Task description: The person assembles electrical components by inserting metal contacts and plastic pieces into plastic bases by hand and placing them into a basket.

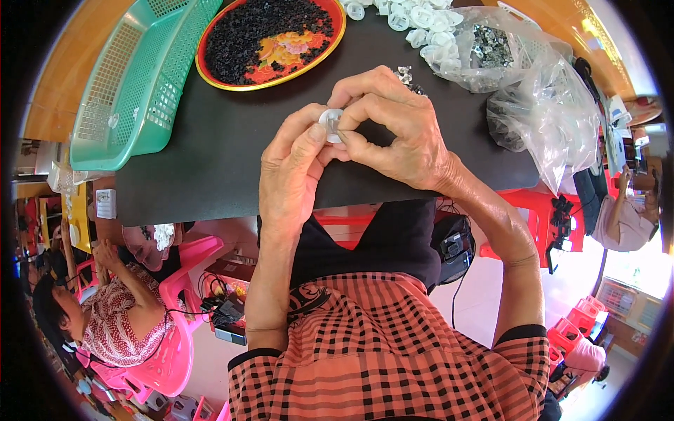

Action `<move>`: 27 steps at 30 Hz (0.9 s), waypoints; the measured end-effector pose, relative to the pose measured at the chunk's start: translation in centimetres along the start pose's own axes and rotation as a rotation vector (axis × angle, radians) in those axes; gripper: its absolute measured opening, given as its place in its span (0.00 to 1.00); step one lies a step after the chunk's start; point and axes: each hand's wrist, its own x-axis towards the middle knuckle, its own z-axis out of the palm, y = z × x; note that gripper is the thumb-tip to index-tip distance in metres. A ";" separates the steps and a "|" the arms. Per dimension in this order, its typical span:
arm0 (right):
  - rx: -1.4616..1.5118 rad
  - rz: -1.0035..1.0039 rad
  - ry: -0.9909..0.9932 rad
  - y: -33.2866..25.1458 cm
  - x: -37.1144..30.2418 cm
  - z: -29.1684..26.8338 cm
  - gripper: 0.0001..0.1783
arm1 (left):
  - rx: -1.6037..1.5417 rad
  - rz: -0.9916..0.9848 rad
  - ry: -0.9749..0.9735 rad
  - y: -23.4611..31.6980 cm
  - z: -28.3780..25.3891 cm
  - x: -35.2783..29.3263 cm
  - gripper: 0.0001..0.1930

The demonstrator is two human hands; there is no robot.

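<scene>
Over the near middle of the dark table, my left hand (288,165) grips a small round white plastic piece (327,118) between thumb and fingers. The thumb and forefinger of my right hand (404,133) are pinched together at the piece's face. A small greyish bit shows at those fingertips, too small and covered to name. Just beyond my right hand lie a few small shiny metal clips (405,74), partly hidden by it. Many similar white plastic pieces (425,19) are heaped at the far right.
A red and yellow round tray (328,50) of small black parts stands at the far side. Left of it is a green basket (133,140). Clear plastic bags (544,112), one with metal clips, lie at right. Another person (119,309) sits at left on a pink chair (184,351).
</scene>
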 end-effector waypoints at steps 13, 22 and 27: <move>0.035 0.013 0.056 -0.1 -0.2 0.3 0.08 | 0.119 0.043 0.051 -0.1 0.6 -0.2 0.17; 0.118 0.079 0.010 0.0 -0.1 0.2 0.07 | -0.157 -0.140 -0.098 0.2 -0.8 0.4 0.16; 0.139 0.089 -0.043 0.1 0.0 -0.1 0.07 | -0.161 -0.154 -0.091 0.2 -0.7 0.5 0.16</move>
